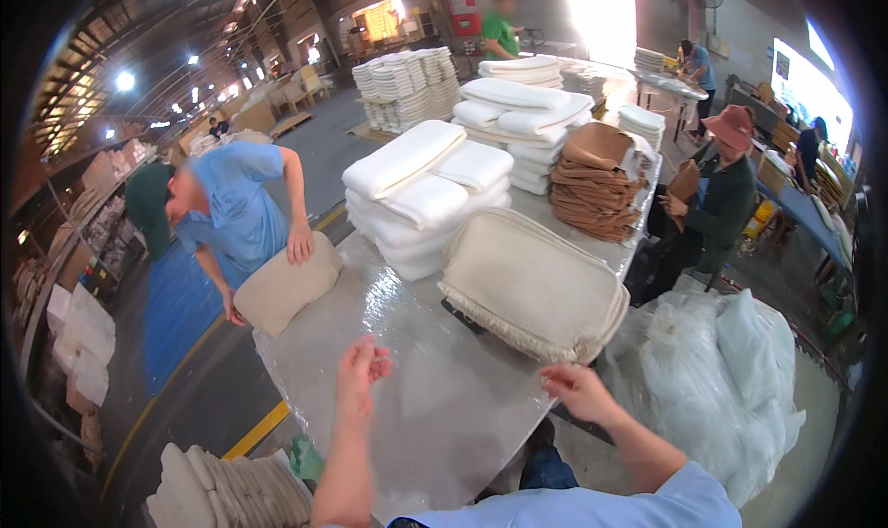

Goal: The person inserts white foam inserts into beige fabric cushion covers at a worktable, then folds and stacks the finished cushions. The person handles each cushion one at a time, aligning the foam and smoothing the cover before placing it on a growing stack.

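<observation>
My left hand (359,377) is raised over the bare near part of the plastic-covered table (435,426). Its fingers are loosely bent and apart, with nothing visible in them. My right hand (581,391) hovers at the table's right edge, just short of a beige fabric cushion cover (536,283) with a frayed near edge. The fingers there are half bent and apart, holding nothing; whether they touch the cover I cannot tell. Beyond that cover stands a stack of folded white padding (425,181). At the left edge, a co-worker in blue (236,204) handles another beige cushion piece (291,288).
Brown folded covers (597,190) are piled at the table's far right, near a seated person in a red hat (717,177). Clear plastic bags of pale filling (712,380) stand on the floor at right. Beige folded covers (227,491) sit at lower left.
</observation>
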